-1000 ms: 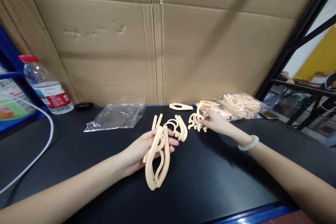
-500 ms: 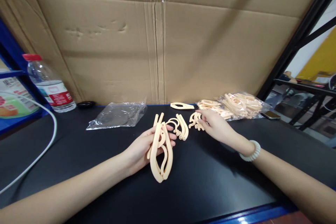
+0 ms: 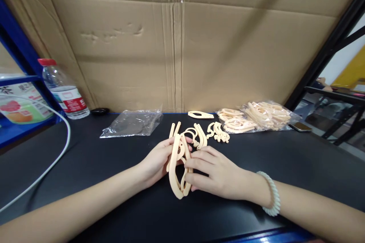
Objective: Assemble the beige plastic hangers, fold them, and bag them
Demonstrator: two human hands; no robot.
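My left hand (image 3: 156, 160) grips a bundle of cream plastic hanger parts (image 3: 178, 167) above the black table top (image 3: 94, 167). My right hand (image 3: 214, 172), a pale bead bracelet on its wrist, has its fingers closed on the right side of the same bundle. Just behind the bundle lie a few loose curved cream parts (image 3: 196, 137) and a cluster of small cream hook pieces (image 3: 219, 132). One flat cream piece (image 3: 200, 114) lies further back by the cardboard.
A clear bag of more cream parts (image 3: 264, 115) lies at the back right, a phone (image 3: 300, 126) beside it. An empty clear bag (image 3: 132, 123) lies back left. A water bottle (image 3: 64, 91), a white cable (image 3: 54, 159) and a blue shelf frame are at left. A cardboard wall (image 3: 182, 45) stands behind.
My right hand left the small hook pieces at the back and came in to the bundle in my left hand, closing on its right side. The view shifted slightly.
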